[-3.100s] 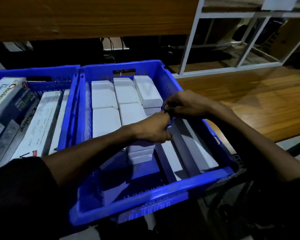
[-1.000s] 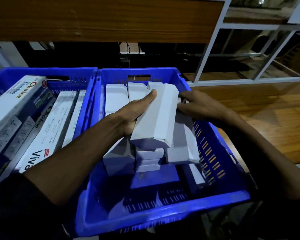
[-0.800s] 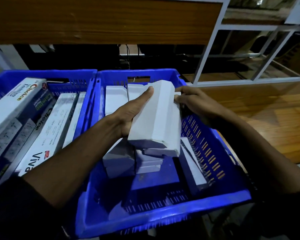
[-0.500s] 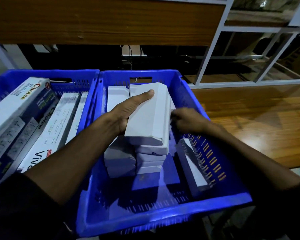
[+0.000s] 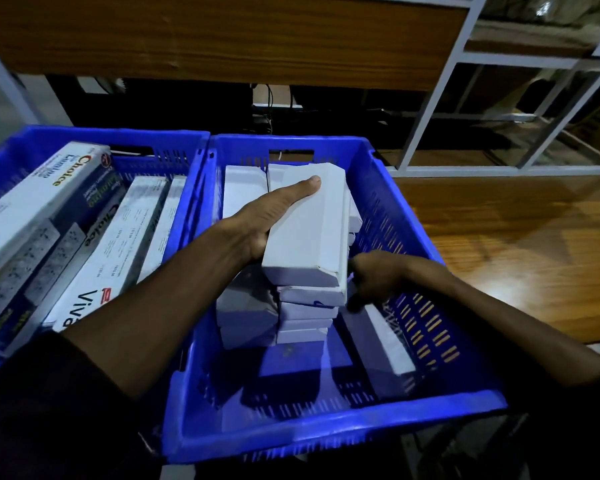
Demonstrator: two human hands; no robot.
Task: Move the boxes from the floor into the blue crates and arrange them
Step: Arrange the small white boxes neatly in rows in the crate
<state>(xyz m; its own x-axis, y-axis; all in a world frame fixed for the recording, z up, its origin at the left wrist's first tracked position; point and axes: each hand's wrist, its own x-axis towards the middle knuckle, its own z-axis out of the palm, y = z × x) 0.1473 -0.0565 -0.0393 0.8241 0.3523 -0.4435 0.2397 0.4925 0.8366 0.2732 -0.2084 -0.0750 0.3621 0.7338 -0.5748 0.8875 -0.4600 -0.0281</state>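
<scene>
Aloft, white box in left hand

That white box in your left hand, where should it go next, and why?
Probably lower it flat onto the middle stack, just beneath it. The left hand holds the white box right above that stack inside the right blue crate, already lined up with it. The right hand reaches for the leaning box by the crate wall, so that one likely comes after.

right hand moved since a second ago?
Yes. The right hand has come back from the right blue plastic crate's far end toward its near wall, reaching for the leaning white cardboard box.
</scene>
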